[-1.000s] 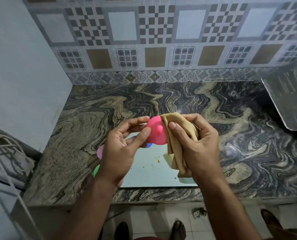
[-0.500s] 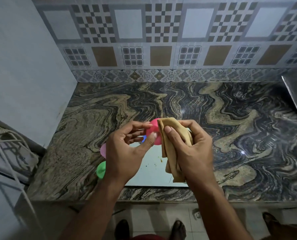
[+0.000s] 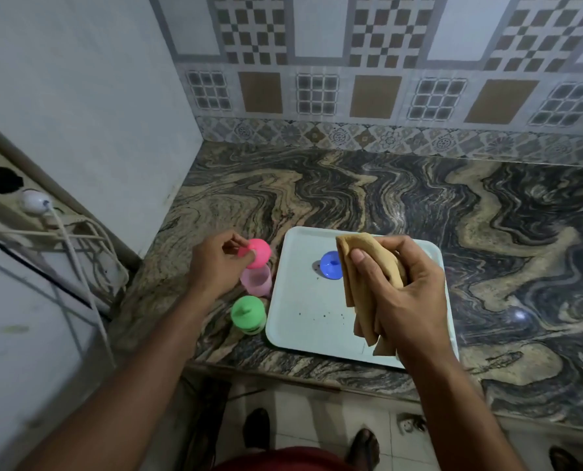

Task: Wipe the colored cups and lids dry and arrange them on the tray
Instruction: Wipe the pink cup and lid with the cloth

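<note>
My left hand pinches the pink lid by its rim between thumb and fingertips, and the lid hangs just above the pink cup, which stands on the table off the tray's nine o'clock edge. My right hand is closed around the folded tan cloth, holding it up over the tray, well apart from the left. I judge the step in hand to be seating the wiped lid on its cup, or carrying it over to the tray; I cannot tell which from here. To do it well I would keep the lid level, line its rim up with the cup's mouth before lowering, and hold it only at the edge so the dried face stays free of finger marks. The cup looks light and could tip if I press off-centre, so I would press straight down and gently. At six o'clock from the pink cup the green cup stands with its lid on, just beside the tray's edge. On the tray itself only the blue lid shows, toward twelve o'clock, partly behind the cloth, with a few dark specks near the middle. Both cups are not yet on the tray, so most of the arranging remains.
</note>
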The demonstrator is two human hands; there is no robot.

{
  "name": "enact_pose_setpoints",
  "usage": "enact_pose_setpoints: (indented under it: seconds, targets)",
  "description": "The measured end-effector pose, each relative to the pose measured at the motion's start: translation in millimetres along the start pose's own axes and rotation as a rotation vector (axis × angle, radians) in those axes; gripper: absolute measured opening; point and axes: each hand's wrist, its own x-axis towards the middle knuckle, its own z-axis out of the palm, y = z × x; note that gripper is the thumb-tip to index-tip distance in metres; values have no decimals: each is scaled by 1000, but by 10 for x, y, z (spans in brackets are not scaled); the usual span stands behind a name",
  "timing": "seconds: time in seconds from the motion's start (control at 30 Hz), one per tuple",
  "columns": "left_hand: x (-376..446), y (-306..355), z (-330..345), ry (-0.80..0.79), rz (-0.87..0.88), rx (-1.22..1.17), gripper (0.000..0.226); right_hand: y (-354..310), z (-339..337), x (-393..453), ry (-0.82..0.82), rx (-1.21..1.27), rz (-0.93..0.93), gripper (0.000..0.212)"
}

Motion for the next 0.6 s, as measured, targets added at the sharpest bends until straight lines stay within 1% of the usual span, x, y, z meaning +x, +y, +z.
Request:
enact_pose_setpoints:
  seconds: [0.07,0.17,0.37,0.5,0.6]
  targets:
    - [25,-128,77,-39,-18,44,25,8,31,-14,-15,-15,5,11]
    - [19,-276,175,-72,-52,77,20,22,44,-15,-21,-15,4,12]
    - [-51,-391,210,-94,-45,95,26,29,25,-21,-26,48,33,13]
    - [-88,-396,199,-107,-38,110,18,55,29,-11,-35,58,25,12]
    - [-131,-385,200,-97,2,131,15,50,37,-10,-43,74,34,13]
